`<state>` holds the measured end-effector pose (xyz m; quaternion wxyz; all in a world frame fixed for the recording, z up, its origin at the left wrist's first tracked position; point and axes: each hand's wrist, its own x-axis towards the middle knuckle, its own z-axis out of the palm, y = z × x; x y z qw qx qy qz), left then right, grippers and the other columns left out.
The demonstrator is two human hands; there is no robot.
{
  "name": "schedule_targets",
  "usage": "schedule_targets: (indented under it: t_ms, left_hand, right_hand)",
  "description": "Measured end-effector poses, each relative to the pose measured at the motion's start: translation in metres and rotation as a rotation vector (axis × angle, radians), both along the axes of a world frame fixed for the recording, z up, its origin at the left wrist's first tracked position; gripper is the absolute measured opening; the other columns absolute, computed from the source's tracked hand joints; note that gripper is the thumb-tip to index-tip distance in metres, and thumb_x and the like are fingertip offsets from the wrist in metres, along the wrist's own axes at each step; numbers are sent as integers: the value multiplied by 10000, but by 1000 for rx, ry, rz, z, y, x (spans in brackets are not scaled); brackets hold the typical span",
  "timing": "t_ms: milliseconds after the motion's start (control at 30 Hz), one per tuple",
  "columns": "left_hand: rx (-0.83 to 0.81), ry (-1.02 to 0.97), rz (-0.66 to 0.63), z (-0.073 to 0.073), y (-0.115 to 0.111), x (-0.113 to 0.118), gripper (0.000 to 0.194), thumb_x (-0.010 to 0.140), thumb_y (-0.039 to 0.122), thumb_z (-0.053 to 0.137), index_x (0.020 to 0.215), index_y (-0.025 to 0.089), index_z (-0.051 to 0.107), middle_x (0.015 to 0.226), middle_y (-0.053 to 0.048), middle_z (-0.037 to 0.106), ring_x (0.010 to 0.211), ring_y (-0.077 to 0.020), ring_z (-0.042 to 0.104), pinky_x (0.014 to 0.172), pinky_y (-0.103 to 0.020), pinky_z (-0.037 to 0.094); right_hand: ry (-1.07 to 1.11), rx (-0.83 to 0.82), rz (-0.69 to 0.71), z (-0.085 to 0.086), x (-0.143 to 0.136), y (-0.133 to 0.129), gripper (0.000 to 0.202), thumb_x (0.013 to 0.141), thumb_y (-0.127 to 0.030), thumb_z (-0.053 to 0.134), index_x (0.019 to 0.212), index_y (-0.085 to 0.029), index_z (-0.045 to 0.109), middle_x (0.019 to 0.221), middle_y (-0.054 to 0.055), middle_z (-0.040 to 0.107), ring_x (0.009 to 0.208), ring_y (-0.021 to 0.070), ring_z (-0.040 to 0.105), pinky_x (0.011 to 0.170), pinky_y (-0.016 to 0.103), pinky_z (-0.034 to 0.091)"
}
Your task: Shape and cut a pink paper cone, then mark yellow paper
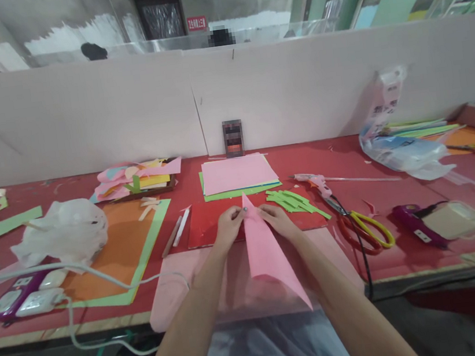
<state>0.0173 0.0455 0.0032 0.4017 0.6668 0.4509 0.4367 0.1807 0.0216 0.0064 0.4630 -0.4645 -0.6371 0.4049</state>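
Head view shows us, nearest, the pink mat (340,261), and above it the pink paper (267,250) we hold in a curled, pointed shape, our left hand (230,225) with fingers pinched together on its left edge and our right hand (278,219) with fingers closed on its right. Beyond, we see scissors (369,230) at right, green strips (295,202) on the red board (206,220), and farther, stacked sheets (239,173) before the white partition (124,111).
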Motion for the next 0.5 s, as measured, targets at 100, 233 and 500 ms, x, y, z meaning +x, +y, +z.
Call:
schedule_targets:
  t_ms: [100, 233, 500]
  left_hand:
    - [10, -36, 25, 1, 1, 0, 298, 775, 411, 468, 646, 149, 528, 616, 18, 495, 607, -106, 449, 574, -204, 357]
    - [-3, 3, -15, 4, -2, 1, 293, 772, 391, 461, 620, 151, 530, 621, 11, 508, 627, -116, 458, 593, -213, 363]
    - [8, 38, 1, 2, -1, -1, 332, 768, 420, 460, 583, 148, 503, 552, 36, 426, 556, -95, 392, 528, -203, 310]
  right_hand:
    - [17, -14, 24, 0, 0, -1, 263, 764, -425, 513, 705, -177, 579, 677, -13, 556, 635, 130, 491, 607, 243, 382]
    - [6, -8, -111, -5, 1, 3, 272, 755, -434, 512, 721, -175, 588, 677, -5, 571, 629, 135, 499, 618, 254, 393]
    - [28, -10, -72, -4, 4, 4, 289, 768, -445, 489, 746, -174, 587, 695, 1, 568, 654, 143, 503, 620, 257, 397]
